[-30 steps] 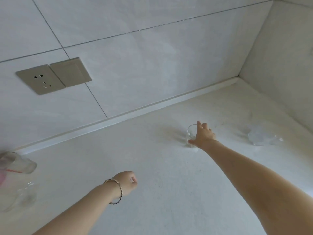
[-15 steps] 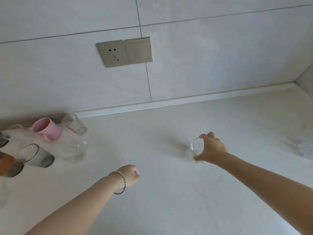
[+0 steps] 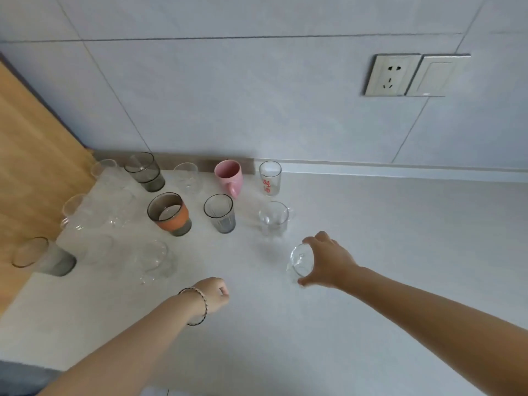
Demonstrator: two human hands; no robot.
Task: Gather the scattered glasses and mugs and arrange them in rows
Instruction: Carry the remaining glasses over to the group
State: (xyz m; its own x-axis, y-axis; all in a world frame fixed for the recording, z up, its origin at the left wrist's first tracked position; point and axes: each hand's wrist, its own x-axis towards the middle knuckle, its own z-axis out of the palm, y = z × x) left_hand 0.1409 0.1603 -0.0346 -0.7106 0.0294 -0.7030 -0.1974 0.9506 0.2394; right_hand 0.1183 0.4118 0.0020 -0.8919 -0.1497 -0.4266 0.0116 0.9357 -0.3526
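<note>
My right hand (image 3: 328,260) grips a small clear glass cup (image 3: 300,261) from the side, held just above the white counter (image 3: 371,252), right of the gathered group. My left hand (image 3: 214,292), a bracelet at its wrist, is a closed fist over the counter, holding nothing. Several vessels stand in rows at the left: a pink mug (image 3: 230,177), a tall clear glass with red print (image 3: 270,178), a smoky tumbler (image 3: 144,171), a glass with an orange sleeve (image 3: 170,214), a grey ribbed glass (image 3: 220,214), a clear handled cup (image 3: 273,220) and several other clear glasses.
A wooden panel (image 3: 31,167) borders the counter on the left. A grey frosted glass (image 3: 43,257) stands by it. The tiled wall behind carries a socket (image 3: 391,75) and a switch (image 3: 437,75). The counter's front edge runs at lower left.
My right hand closed on the clear cup, lifted it off the counter and carried it left toward the group. The view swung left, bringing the rows into sight. My left fist stayed put.
</note>
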